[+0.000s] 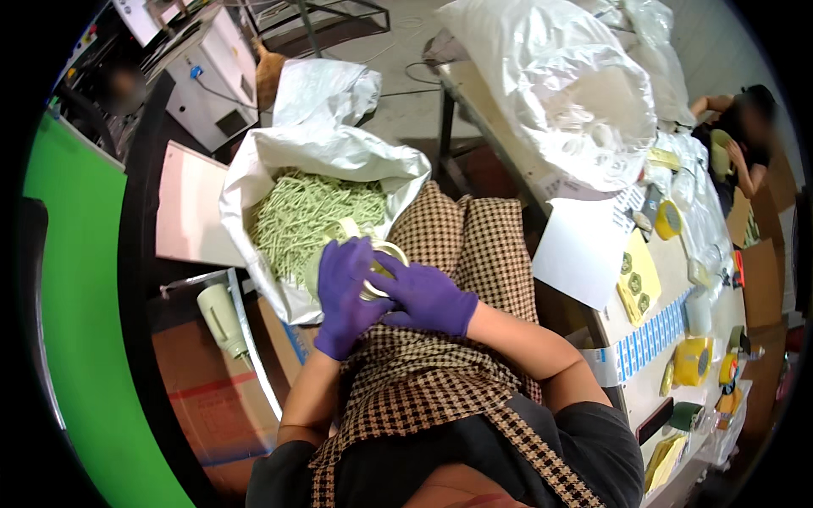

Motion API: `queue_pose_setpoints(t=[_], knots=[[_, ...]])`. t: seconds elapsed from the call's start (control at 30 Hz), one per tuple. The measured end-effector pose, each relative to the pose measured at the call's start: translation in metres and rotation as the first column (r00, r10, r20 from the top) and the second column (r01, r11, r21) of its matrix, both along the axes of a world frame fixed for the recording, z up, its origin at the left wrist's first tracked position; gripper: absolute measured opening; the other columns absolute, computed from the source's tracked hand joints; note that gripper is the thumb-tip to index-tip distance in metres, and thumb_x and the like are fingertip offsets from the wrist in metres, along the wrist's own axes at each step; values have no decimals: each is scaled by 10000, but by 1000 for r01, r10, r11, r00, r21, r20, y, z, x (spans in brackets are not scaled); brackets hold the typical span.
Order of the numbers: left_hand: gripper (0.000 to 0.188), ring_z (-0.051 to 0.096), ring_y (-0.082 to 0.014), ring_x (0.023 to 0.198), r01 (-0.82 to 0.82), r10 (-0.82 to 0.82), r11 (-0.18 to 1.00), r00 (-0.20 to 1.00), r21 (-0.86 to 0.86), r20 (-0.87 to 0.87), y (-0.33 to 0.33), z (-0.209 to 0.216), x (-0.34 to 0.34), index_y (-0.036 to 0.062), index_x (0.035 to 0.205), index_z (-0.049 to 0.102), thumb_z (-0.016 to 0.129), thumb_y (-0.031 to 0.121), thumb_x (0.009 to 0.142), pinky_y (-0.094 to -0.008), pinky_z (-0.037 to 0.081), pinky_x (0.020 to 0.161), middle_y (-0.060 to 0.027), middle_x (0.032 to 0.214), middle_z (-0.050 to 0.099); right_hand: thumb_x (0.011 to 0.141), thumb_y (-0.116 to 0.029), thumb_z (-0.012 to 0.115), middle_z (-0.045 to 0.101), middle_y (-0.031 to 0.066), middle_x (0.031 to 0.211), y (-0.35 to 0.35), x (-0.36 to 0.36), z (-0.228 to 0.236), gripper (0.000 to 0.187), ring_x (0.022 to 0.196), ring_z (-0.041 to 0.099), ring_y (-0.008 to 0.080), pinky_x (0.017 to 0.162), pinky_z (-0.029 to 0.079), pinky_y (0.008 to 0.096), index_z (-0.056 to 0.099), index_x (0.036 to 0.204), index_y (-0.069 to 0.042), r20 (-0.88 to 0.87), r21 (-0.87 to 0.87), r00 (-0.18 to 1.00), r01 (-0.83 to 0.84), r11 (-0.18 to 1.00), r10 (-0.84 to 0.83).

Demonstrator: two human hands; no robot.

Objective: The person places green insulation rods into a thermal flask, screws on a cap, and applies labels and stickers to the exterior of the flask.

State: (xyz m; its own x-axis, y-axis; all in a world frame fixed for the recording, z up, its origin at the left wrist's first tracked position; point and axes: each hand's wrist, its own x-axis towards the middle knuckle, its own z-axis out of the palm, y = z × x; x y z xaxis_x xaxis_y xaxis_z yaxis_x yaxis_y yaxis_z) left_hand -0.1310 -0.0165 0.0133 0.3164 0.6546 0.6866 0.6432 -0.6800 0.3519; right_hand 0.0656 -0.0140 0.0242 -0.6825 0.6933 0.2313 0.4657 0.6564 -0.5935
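Note:
Both my hands wear purple gloves and meet in front of my lap, over the near edge of an open white sack (pixel 339 140). Between them is a pale green hollow plastic piece (pixel 392 247) with a round rim, partly hidden by the gloves. My left hand (pixel 345 284) wraps its near left side, fingers closed. My right hand (pixel 430 296) grips the right side by the rim, its fingers bent toward the opening. Many thin pale green plastic sticks (pixel 318 207) fill the sack just beyond. Whether either hand also holds something small cannot be seen.
At left, a pale green bottle-shaped piece (pixel 222 317) lies on a brown carton (pixel 212 406). The worktable on the right carries a large white bag (pixel 584 110) of clear rings, a white sheet (pixel 580 245), a yellow pad (pixel 635 279) and tape rolls (pixel 693 361). Another person (pixel 737 140) sits beyond.

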Motion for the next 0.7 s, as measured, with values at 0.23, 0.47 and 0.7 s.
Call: queue_pose_setpoints(t=[0.23,0.47,0.7], knots=[[1036,610,-281,1235,-165,293,946,804,-279,517,44,26,-70,10,1531,341,910,212,689,-422,466,1096,-162,1369,605,816,-196,795,609,195,1345,36,92,61,529,1046,682,352,892,562,429,649,1318,-110,-188,376,966,239,895,-179],[1303,533,-355,1332,-303,262,951,894,61,364,16,45,-80,-16,1606,15,907,289,706,-482,399,1151,-239,1489,492,810,-211,798,654,59,1056,142,303,66,359,942,657,284,774,546,419,729,1162,-202,-115,718,515,634,287,-849],[901,579,-423,1193,-120,123,989,992,-86,30,-19,11,-22,-33,1347,526,944,335,638,-534,426,1101,-190,1288,604,785,-201,807,669,106,1112,212,387,42,133,1009,654,301,840,549,435,762,881,-121,-73,707,487,641,300,-870]])
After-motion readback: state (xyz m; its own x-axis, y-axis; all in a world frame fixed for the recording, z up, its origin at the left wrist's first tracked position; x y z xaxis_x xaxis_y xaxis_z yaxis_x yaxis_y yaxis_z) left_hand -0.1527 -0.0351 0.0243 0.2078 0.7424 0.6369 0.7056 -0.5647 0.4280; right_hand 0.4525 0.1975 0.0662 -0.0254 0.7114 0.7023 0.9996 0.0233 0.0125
